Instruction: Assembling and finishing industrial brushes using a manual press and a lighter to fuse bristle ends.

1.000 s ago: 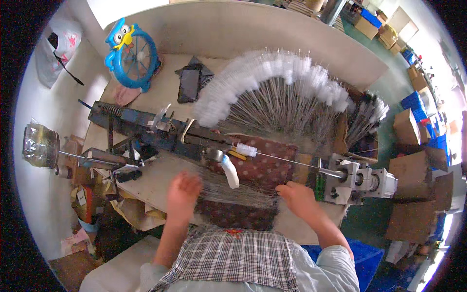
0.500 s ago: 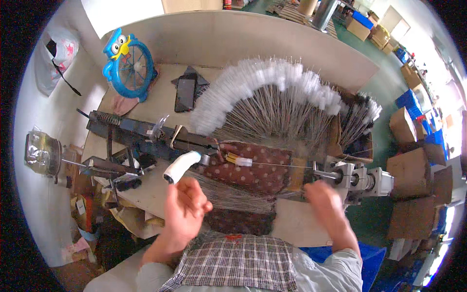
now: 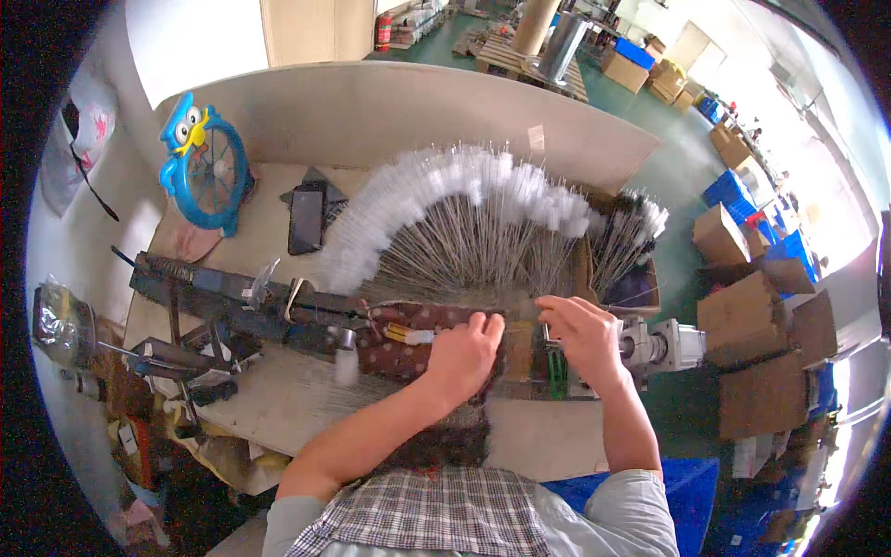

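My left hand (image 3: 464, 357) is closed in a pinch over the brown dotted cloth (image 3: 382, 362), just right of a small piece with yellow sides and a white end (image 3: 408, 335). What its fingertips hold is too fine to make out. My right hand (image 3: 587, 342) curls its fingers over the metal end (image 3: 554, 331) of the grey motor unit (image 3: 677, 345); whatever lies between those fingers is hidden. At the left, a dark bar-shaped fixture (image 3: 223, 295) ends in a metal cylinder (image 3: 342, 338), with a blurred white piece (image 3: 346, 368) below it.
Behind my hands fans a big bunch of white-tipped wire brushes (image 3: 464, 237). A box (image 3: 640, 290) of dark and white brushes stands at the right. A phone (image 3: 306, 221) and a blue cartoon-headed ring (image 3: 206, 172) lie farther left. A low panel (image 3: 418, 107) borders the table's back.
My left hand has moved right, from beside the white bent piece to near my right hand, and pinches. My right hand has moved up to the motor's metal end. The view has shifted.
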`<action>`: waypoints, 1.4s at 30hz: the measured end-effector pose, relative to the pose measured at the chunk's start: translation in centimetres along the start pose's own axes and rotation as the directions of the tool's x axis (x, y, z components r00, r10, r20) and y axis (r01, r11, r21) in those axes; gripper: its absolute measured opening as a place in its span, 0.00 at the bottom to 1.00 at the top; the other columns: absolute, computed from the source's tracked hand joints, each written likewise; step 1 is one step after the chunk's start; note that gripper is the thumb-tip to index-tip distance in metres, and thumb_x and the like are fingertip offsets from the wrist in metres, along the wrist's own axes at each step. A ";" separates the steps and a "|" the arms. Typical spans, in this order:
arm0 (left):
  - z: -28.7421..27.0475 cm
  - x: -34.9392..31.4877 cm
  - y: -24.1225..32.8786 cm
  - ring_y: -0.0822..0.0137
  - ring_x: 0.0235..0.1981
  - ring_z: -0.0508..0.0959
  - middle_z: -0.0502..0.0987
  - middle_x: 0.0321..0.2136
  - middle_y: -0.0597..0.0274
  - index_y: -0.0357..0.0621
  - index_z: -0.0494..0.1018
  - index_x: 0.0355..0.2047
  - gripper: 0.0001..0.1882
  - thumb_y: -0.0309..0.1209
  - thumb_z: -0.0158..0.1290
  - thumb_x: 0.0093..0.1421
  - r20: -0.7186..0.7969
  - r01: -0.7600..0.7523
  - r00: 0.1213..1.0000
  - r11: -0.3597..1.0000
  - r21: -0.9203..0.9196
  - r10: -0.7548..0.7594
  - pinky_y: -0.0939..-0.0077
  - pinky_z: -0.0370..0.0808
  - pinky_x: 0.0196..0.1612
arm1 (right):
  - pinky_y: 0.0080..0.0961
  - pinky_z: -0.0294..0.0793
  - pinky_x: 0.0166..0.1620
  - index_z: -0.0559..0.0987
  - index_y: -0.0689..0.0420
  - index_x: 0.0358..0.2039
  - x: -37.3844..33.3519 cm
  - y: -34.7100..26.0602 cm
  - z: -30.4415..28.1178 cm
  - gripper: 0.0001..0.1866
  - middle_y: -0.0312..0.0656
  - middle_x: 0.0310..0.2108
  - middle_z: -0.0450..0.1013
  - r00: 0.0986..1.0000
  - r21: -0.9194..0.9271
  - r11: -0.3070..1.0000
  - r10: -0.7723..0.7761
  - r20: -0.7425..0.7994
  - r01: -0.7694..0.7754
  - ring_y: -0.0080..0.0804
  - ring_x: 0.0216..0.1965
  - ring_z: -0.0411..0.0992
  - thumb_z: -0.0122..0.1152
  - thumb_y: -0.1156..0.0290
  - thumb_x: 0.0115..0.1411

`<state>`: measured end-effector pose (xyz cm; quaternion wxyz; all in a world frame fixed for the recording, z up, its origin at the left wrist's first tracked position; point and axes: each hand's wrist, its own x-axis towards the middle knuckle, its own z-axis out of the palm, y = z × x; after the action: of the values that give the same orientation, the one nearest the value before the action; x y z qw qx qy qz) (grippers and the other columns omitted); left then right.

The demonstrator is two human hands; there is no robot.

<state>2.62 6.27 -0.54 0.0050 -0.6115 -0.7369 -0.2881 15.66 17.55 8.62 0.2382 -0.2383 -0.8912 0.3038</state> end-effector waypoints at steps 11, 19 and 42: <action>-2.2 3.6 -6.6 0.59 0.31 0.75 0.70 0.28 0.58 0.43 0.70 0.29 0.07 0.29 0.51 0.48 -0.128 0.229 0.973 0.761 0.606 -0.191 0.66 0.74 0.31 | 0.30 0.71 0.33 0.82 0.52 0.24 1.4 1.8 0.7 0.07 0.39 0.21 0.74 0.940 -0.114 0.973 -0.160 0.300 0.202 0.37 0.28 0.72 0.63 0.65 0.46; -4.8 -6.8 -1.8 0.57 0.30 0.77 0.77 0.28 0.55 0.40 0.76 0.32 0.11 0.35 0.51 0.58 0.158 0.353 0.935 0.885 -0.304 -0.319 0.69 0.74 0.35 | 0.29 0.71 0.33 0.80 0.51 0.22 6.0 -2.7 9.2 0.06 0.33 0.20 0.72 0.841 0.120 0.869 -0.496 0.219 0.481 0.33 0.29 0.69 0.61 0.64 0.44; -6.7 -9.2 -7.9 0.73 0.22 0.75 0.75 0.17 0.62 0.38 0.77 0.23 0.25 0.52 0.60 0.46 0.224 0.743 0.651 0.548 -0.384 -0.725 0.75 0.70 0.27 | 0.27 0.71 0.33 0.76 0.52 0.21 5.3 -5.6 13.3 0.03 0.32 0.21 0.69 0.839 -0.097 0.834 -0.536 0.096 0.543 0.32 0.30 0.68 0.59 0.69 0.43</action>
<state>-4.48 -5.59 -1.54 -0.2692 -0.2369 -0.8380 -0.4112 2.42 10.89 4.43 0.2703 0.0187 -0.9460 0.1778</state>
